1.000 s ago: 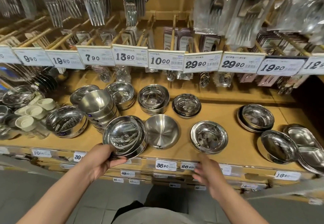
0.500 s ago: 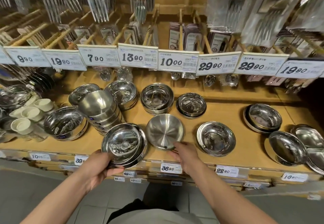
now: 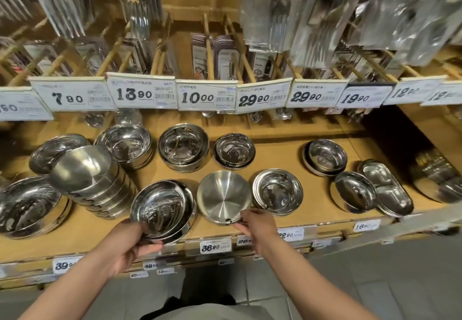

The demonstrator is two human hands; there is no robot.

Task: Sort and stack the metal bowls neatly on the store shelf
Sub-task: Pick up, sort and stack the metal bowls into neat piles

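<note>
the brushed steel bowl (image 3: 224,196) sits at the front of the wooden shelf (image 3: 280,159), tilted so its matte inside faces the person; being round, it has no long axis to speak of. its near rim lies directly ahead of the right hand (image 3: 257,224), whose fingertips pinch or touch that rim beside a small dark mark. the left hand (image 3: 130,242) is farther off, gripping the near edge of the stack of shiny shallow bowls (image 3: 162,209) just beside it. a mirror-finish bowl (image 3: 277,191) touches the brushed one's right side.
</note>
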